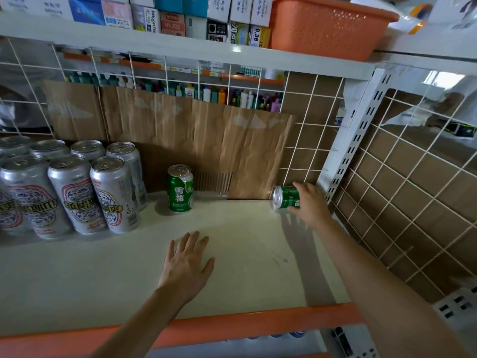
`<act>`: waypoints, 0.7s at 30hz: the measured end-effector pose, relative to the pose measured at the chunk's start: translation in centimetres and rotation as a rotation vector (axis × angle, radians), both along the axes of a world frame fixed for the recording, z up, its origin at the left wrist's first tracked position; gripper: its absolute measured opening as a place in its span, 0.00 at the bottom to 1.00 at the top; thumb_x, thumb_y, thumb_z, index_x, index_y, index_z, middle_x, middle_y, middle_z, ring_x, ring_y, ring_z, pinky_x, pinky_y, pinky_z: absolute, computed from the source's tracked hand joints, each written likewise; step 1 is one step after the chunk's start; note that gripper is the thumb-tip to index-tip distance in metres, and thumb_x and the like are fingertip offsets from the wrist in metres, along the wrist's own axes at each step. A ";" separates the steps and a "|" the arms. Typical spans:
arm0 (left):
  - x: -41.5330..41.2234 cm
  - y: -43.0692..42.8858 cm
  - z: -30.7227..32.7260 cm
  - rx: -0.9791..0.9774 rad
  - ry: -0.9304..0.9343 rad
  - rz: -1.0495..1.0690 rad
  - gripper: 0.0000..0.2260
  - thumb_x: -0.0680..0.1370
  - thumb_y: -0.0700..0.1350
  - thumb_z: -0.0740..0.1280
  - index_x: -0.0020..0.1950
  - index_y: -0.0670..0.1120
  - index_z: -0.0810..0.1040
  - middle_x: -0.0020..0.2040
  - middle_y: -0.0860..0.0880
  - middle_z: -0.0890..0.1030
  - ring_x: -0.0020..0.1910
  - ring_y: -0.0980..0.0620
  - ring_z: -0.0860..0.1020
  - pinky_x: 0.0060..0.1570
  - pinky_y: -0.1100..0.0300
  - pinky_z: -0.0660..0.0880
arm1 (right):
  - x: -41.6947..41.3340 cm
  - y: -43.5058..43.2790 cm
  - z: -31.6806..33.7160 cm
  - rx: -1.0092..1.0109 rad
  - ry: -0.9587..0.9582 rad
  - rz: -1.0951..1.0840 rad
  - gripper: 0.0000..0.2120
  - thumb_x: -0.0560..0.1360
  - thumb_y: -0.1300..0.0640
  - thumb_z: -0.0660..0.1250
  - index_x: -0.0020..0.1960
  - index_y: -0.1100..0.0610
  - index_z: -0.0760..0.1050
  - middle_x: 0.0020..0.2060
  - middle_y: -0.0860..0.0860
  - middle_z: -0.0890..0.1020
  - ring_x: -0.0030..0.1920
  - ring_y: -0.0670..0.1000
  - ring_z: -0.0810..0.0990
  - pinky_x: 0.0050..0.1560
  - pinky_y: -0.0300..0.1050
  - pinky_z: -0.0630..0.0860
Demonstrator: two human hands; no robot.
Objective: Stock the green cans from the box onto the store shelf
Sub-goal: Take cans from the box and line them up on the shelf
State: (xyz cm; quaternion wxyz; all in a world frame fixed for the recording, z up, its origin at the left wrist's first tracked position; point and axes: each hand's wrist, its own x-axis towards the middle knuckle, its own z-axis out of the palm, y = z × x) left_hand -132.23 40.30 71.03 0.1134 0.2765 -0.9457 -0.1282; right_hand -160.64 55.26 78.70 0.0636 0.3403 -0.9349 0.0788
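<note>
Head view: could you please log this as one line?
right hand: grips green metal can, tilted, back-right | left hand: open over cream shelf | second green can: upright mid-shelf

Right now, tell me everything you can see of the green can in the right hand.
The green can is a small metal drink can: green body, white print, bare silver end. It lies tipped on its side, silver end facing left, at the back right corner of the pale shelf, beside the cardboard sheet. The right hand grips its body. Whether it touches the shelf is unclear.
</note>
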 end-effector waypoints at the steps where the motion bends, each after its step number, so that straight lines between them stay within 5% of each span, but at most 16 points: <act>1: 0.0 0.0 0.0 0.001 0.007 0.003 0.39 0.68 0.65 0.37 0.74 0.51 0.62 0.75 0.48 0.60 0.75 0.48 0.55 0.73 0.49 0.46 | -0.7 -0.2 0.0 0.041 -0.005 0.006 0.36 0.72 0.48 0.70 0.74 0.53 0.58 0.69 0.56 0.66 0.70 0.59 0.64 0.69 0.60 0.63; 10: 0.0 0.0 -0.1 -0.013 0.004 0.020 0.38 0.69 0.64 0.36 0.74 0.52 0.61 0.75 0.50 0.59 0.75 0.49 0.54 0.74 0.50 0.47 | -2.1 -2.3 -0.4 0.225 0.011 0.004 0.34 0.70 0.50 0.72 0.71 0.50 0.60 0.67 0.54 0.67 0.69 0.59 0.64 0.67 0.60 0.64; 14: -0.1 -0.1 -0.3 -0.029 0.028 0.022 0.36 0.70 0.63 0.39 0.72 0.51 0.65 0.74 0.48 0.63 0.74 0.48 0.59 0.73 0.48 0.51 | -1.8 -2.5 -0.3 0.236 0.045 -0.005 0.33 0.69 0.52 0.73 0.69 0.49 0.61 0.64 0.54 0.69 0.66 0.58 0.67 0.65 0.59 0.67; 21: 0.1 -0.1 -0.1 -0.002 -0.003 0.027 0.40 0.67 0.65 0.34 0.75 0.53 0.59 0.76 0.51 0.57 0.76 0.51 0.52 0.73 0.50 0.43 | 0.5 -0.4 -0.1 0.139 -0.029 0.060 0.36 0.67 0.47 0.74 0.70 0.47 0.62 0.62 0.53 0.69 0.64 0.58 0.69 0.64 0.56 0.68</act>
